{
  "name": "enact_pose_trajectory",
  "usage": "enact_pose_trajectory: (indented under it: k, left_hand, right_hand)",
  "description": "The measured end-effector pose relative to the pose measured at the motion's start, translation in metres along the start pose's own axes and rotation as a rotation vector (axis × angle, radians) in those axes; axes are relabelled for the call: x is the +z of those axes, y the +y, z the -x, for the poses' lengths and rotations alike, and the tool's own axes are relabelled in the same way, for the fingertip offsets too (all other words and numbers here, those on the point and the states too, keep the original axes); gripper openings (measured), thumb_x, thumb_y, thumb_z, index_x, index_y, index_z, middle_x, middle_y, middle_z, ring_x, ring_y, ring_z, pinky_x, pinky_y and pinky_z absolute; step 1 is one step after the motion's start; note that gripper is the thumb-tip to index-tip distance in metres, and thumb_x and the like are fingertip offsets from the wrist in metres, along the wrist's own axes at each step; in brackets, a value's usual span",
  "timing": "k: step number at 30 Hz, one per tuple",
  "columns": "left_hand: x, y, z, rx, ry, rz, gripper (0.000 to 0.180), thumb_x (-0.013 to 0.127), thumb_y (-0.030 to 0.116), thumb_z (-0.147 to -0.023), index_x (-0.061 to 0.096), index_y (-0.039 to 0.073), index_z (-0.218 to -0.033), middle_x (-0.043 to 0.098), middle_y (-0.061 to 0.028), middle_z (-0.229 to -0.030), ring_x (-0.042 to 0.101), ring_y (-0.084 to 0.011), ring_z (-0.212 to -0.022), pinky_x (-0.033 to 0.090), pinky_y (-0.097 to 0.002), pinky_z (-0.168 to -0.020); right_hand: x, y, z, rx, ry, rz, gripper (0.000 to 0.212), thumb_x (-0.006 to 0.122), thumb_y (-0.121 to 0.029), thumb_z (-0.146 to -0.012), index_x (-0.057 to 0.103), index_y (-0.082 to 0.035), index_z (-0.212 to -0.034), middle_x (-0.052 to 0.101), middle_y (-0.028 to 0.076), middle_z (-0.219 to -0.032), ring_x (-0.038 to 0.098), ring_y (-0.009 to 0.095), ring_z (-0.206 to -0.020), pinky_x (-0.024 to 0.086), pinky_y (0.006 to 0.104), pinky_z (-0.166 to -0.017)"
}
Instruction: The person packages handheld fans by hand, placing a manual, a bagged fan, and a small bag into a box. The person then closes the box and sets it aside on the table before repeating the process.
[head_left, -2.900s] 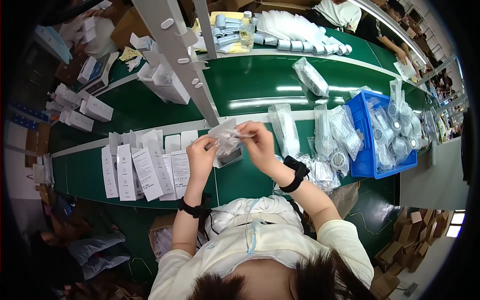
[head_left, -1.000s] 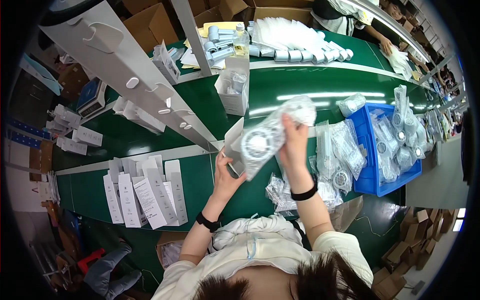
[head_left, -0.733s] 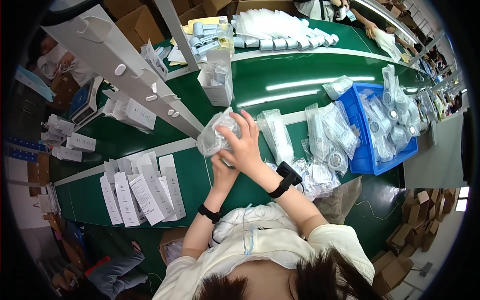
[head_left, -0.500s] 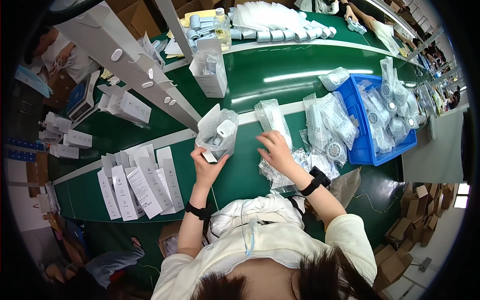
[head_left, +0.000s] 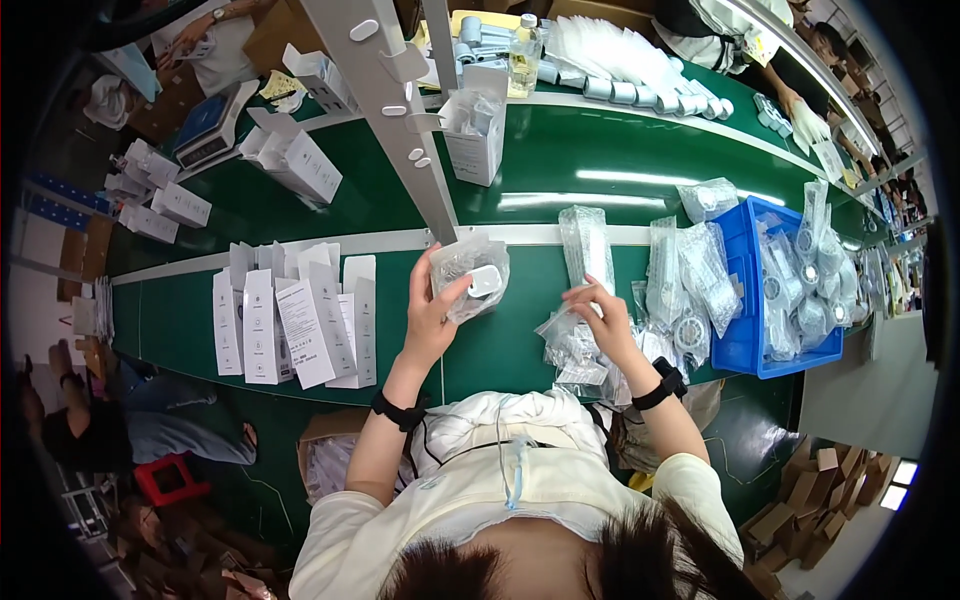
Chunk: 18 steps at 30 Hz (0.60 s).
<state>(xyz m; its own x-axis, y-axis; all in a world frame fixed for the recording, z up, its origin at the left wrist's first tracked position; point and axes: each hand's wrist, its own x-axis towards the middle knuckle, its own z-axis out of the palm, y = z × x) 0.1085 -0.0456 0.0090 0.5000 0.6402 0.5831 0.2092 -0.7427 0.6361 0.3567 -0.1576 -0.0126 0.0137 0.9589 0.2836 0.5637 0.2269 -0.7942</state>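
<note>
Left of frame: white cartons point(head_left: 258, 325) standing on the worktop point(head_left: 500, 350), top flaps up. Centre: left hand point(head_left: 432, 315) has its fingers clamped around a plastic-wrapped item point(head_left: 477, 277), white end facing up; carton around it not clear. Upper centre: white open carton point(head_left: 474, 150), wrapped contents inside, flap not closed. Right of centre: right hand point(head_left: 606, 320) over small clear packets point(head_left: 577, 350), fingers curled; can't tell if gripping. Far right: blue bin point(head_left: 735, 335) full of wrapped pieces. Judgement: one carton filled, none here closed, plenty left.
</note>
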Motion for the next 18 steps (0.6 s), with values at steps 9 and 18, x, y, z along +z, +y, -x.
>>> enact_pose_trajectory:
  k: [9, 18]
  left_hand:
    - [-0.002, -0.003, 0.007, -0.275, 0.128, 0.172, 0.045, 0.066, -0.006, -0.063, 0.057, 0.008, -0.105, 0.037, -0.0153, -0.125, 0.045, -0.0312, -0.111, 0.039, -0.0356, -0.091]
    - [-0.005, -0.006, 0.013, -0.396, 0.135, 0.112, 0.036, 0.065, -0.002, -0.066, 0.059, 0.003, -0.1, 0.043, -0.0155, -0.12, 0.048, -0.0283, -0.108, 0.041, -0.034, -0.087]
  right_hand:
    - [0.026, -0.056, -0.075, -0.082, -0.286, 0.069, 0.05, 0.052, -0.004, -0.069, 0.044, -0.011, -0.118, 0.049, 0.011, -0.053, 0.052, 0.026, -0.047, 0.039, 0.0345, -0.044]
    - [0.016, -0.043, -0.103, -0.365, -0.368, 0.549, 0.039, 0.052, -0.002, -0.067, 0.051, -0.008, -0.106, 0.052, 0.007, -0.057, 0.051, 0.027, -0.047, 0.039, 0.0361, -0.044]
